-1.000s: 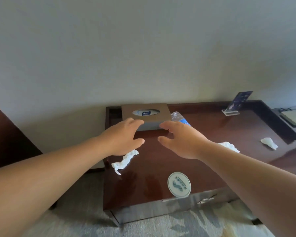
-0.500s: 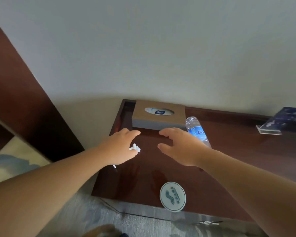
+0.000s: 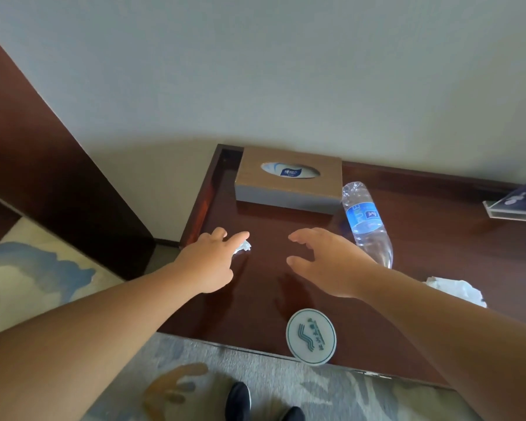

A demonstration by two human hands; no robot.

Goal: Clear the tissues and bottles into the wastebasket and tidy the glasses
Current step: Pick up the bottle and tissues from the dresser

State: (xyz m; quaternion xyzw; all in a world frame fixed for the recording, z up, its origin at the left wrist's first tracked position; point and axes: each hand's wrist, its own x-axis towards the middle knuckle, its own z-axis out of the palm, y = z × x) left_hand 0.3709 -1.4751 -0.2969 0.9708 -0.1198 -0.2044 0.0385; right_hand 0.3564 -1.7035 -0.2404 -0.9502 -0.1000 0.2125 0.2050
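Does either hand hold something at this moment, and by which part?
Right hand: nothing, spread open above the table. Left hand covers most of a crumpled tissue; whether it grips it cannot be told.

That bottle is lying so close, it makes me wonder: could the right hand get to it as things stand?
Probably yes. The right hand is open right beside the lying bottle, and nothing stands between them; the tissue box sits further back.
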